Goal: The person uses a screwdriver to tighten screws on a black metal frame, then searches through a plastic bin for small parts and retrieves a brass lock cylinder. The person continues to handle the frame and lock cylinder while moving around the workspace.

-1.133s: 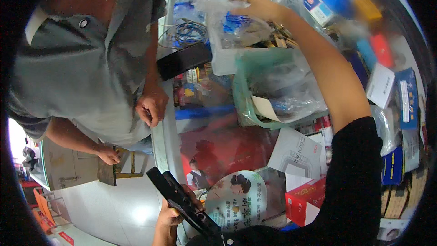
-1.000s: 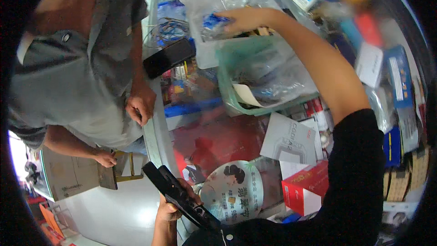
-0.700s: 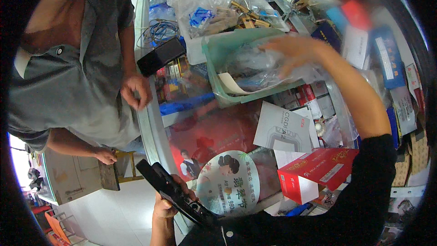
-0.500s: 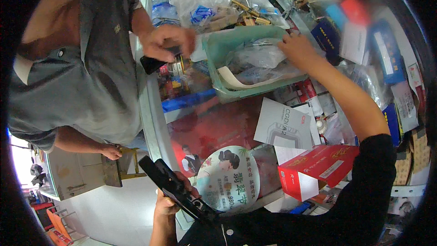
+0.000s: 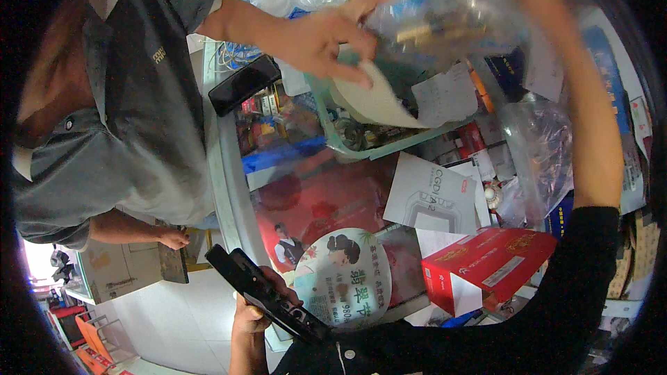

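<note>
Near edge, left: left hand (image 5: 258, 305) was curled shut around a long flat black case (image 5: 267, 297), glossy and rigid, angled from near-right up to far-left, its end jutting past the counter edge. Fingers (image 5: 283, 290) wrapped over the top face.

Just right of it, a round printed paper fan (image 5: 345, 274) lay flat on the glass counter (image 5: 229, 187), which has a pale curved metal rim. Further right, a red cardboard box (image 5: 486, 264), rectangular with a white end flap. Behind it, a white square carton (image 5: 431, 194), matte, lying tilted.

Mid counter: green plastic tray (image 5: 389, 149), thin-walled with rounded corners. Inside it were small metal fittings, a curved sheet of off-white card (image 5: 375, 101) and loose paper slips. Left of the tray, a black phone (image 5: 243, 85) lay flat on the rim, glossy.

Far: the person's right arm, black sleeve (image 5: 577, 292), ran up the right side. Right hand itself was out of frame at the top, so grip state can't be told. A clear crinkled plastic bag (image 5: 451, 14) holding blurred brass-coloured and blue parts hung over the tray, below that arm.

Another person in a grey shirt (image 5: 132, 118) stood far-left; their hand (image 5: 326, 35) reached across, fingers spread, touching the bag's left edge and the card.
</note>
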